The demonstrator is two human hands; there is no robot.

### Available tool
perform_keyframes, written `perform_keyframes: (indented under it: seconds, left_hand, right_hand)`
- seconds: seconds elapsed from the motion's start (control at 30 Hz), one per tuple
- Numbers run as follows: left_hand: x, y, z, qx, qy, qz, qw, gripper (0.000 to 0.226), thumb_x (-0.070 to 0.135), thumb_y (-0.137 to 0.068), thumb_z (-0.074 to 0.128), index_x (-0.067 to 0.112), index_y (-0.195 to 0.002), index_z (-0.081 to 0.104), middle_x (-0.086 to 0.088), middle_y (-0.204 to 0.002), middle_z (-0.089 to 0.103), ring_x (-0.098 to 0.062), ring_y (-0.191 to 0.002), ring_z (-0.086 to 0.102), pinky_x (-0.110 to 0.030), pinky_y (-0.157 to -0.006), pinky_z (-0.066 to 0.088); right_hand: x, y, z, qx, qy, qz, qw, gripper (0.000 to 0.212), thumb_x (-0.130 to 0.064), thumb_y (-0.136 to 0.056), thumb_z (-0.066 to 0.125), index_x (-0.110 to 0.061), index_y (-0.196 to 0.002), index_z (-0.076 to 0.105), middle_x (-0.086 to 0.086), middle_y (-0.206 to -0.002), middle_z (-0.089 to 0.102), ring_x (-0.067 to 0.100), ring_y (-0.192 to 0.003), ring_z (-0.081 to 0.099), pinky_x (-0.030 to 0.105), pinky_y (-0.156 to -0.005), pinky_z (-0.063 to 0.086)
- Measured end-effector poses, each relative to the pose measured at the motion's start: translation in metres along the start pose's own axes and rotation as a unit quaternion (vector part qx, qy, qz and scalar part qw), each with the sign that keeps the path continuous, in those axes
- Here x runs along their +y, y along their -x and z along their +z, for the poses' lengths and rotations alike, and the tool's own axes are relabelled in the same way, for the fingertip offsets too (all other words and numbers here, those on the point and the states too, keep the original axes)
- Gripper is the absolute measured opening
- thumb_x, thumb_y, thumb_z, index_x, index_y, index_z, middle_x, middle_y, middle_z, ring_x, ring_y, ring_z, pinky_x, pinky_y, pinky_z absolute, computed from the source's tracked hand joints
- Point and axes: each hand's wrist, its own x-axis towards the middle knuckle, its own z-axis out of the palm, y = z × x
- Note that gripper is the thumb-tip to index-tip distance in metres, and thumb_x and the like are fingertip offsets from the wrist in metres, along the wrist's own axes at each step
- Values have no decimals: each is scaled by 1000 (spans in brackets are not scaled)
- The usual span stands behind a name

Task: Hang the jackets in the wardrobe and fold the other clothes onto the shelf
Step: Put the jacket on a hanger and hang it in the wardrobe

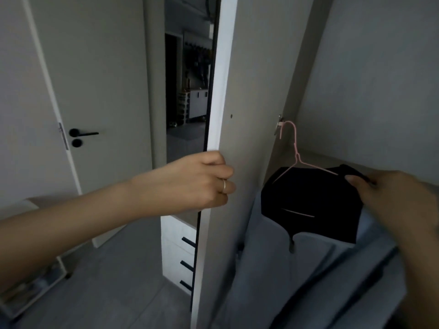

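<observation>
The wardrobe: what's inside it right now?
A black garment on a pink hanger, pinched by the right hand, with grey fabric beneath. The door and that hand hide the rest; no rail shows.

Left hand [202, 181]: fingertips gone behind the edge of the wardrobe door [249, 91]. Right hand [392, 198] is smeared with blur, wrist cut off by the frame, fingers tucked behind the black garment [308, 205]. That garment swallows most of the pink hanger [295, 148]. Grey clothing [285, 281] below is blurred and runs off the bottom edge.
</observation>
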Motion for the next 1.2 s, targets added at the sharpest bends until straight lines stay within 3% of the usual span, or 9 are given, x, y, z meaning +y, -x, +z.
perform_keyframes:
  seconds: [0.13, 0.27, 0.47, 0.57, 0.67, 0.83, 1.0, 1.07, 1.2]
  left_hand:
    - [-1, -12, -4, -130, -42, 7, 991, 30, 3, -73, 66, 23, -57, 51, 6, -61, 42, -16, -69, 44, -29, -75, 31]
    - [4, -29, -9, -295, 22, -131, 946, 32, 14, -34, 85, 21, -49, 58, 4, -51, 55, -19, -54, 55, -27, -66, 38]
    - [2, -128, 4, -338, 83, -303, 887, 14, 16, -95, 48, 18, -99, 61, -5, -111, 64, -25, -105, 60, -33, -93, 33]
    - [21, -186, 36, -242, 352, -278, 860, 27, 16, -94, 46, 22, -112, 65, -2, -112, 65, -22, -100, 62, -28, -79, 41]
    - [44, -243, 52, -179, 685, -248, 661, 27, 16, -99, 44, 10, -118, 62, -1, -102, 67, -11, -85, 62, -22, -77, 50]
    - [58, -318, 71, -162, 932, -237, 223, 49, 43, -99, 37, 5, -127, 51, -9, -127, 60, -13, -103, 60, -30, -94, 46]
    - [53, -385, 51, 23, 992, -119, -16, 22, 26, -87, 50, 10, -81, 63, -10, -112, 65, -18, -101, 65, -33, -91, 50]
    - [33, -410, 38, 77, 995, -55, -31, 22, 23, -80, 53, 6, -92, 59, -9, -108, 67, -18, -102, 66, -32, -92, 49]
    - [-26, -466, 29, 99, 993, 29, 55, 28, 23, -79, 54, 8, -102, 52, -7, -105, 66, -15, -103, 66, -28, -92, 50]
  right_hand:
    - [7, 7, 1, -37, -12, 13, 999, 57, -58, -87, 45, -8, -73, 69, 9, -65, 58, 26, -62, 51, 38, -64, 50]
    - [9, 17, -1, -36, -31, 23, 999, 50, -52, -90, 50, -8, -77, 69, 16, -79, 66, 33, -75, 61, 34, -60, 41]
    - [41, 29, -26, -46, -32, 57, 997, 50, -46, -91, 54, -2, -70, 65, 16, -69, 58, 32, -69, 55, 33, -57, 33]
    - [65, 35, -51, -25, -20, 116, 993, 52, -48, -91, 53, -2, -70, 64, 9, -61, 49, 26, -61, 50, 32, -54, 33]
    - [92, 45, -72, -3, -12, 169, 986, 55, -48, -91, 55, -1, -64, 61, 9, -57, 53, 25, -56, 49, 32, -51, 34]
    - [119, 53, -110, 62, -57, 233, 969, 56, -45, -87, 63, 6, -63, 58, 22, -61, 59, 32, -61, 58, 36, -56, 39]
    - [117, 45, -160, 155, 22, 168, 973, 54, -42, -86, 64, -6, -53, 40, 6, -46, 40, 25, -49, 40, 35, -50, 30]
    - [117, 39, -189, 150, 107, 81, 980, 45, -45, -91, 56, -7, -67, 50, 4, -52, 48, 25, -55, 49, 37, -53, 36]
    - [109, 6, -235, 157, 265, 13, 951, 34, -43, -95, 36, -13, -88, 51, 7, -74, 60, 35, -74, 58, 40, -60, 44]
